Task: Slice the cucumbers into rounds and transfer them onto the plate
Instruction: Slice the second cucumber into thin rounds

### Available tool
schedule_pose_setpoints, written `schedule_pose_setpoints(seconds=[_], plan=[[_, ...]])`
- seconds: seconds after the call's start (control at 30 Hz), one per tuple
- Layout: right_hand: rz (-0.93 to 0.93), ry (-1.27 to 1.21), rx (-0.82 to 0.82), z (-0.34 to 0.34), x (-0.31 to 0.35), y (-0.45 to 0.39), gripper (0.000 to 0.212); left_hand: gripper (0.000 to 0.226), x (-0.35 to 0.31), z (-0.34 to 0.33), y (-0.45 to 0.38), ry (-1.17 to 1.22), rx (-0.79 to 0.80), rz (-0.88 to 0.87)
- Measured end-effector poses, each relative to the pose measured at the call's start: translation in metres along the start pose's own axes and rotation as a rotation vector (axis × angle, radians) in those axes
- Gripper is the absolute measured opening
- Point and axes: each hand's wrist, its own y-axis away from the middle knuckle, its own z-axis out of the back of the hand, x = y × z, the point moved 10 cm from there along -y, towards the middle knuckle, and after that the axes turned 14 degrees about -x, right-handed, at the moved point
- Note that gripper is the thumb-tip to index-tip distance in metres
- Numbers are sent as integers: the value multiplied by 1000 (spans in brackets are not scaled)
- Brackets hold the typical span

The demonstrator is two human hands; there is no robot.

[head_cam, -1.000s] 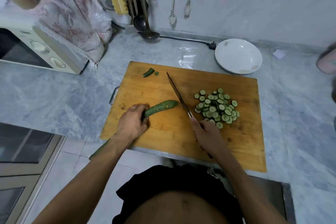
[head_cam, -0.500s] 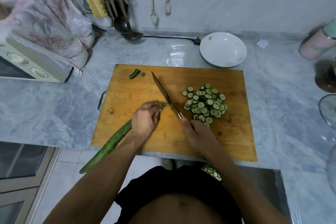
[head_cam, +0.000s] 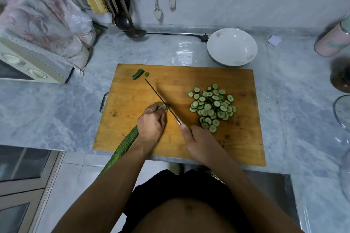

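A long green cucumber (head_cam: 125, 144) lies slanted across the near left corner of the wooden cutting board (head_cam: 170, 89), its tail hanging over the counter edge. My left hand (head_cam: 152, 124) grips it near its tip. My right hand (head_cam: 198, 141) holds a knife (head_cam: 161, 99) whose blade rests edge-down against the cucumber tip just past my left fingers. A pile of cucumber rounds (head_cam: 212, 107) sits on the right half of the board. A white plate (head_cam: 232, 46) stands empty on the counter behind the board.
A cut cucumber end (head_cam: 138, 73) and a small scrap lie at the board's far left corner. A toaster oven under a floral cloth (head_cam: 36, 58) stands left. Ladles hang at the back wall. A pink can (head_cam: 333, 40) and glassware stand right.
My left hand has pulled the cucumber back toward me, leaving only its tip exposed. The knife has come down against that tip. The camera view has shifted left.
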Motion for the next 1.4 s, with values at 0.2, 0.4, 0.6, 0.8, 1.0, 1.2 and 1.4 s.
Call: schedule_pose_setpoints(seconds=[0.2,0.4,0.6,0.8,1.0,1.2,1.4], plan=[[-17,32,19,-14,0,-16,55,22,-6,-3,-2,-40,5,-29],[1,42,1,-27,-4,-27,52,27,0,-3,-1,-6,-24,-32],[-5,8,7,-12,-12,-30,55,23,11,-1,-6,77,9,106],[67,-86,-55,32,-1,-26,63,35,-2,1,-23,101,106,123],[41,-112,-99,56,1,-36,74,23,-28,-37,-51,-36,401,81],[1,-128,-109,57,-7,-41,85,15,39,-4,-80,379,17,585],[-20,-142,-85,43,-15,-46,80,40,84,1,-113,290,24,621]])
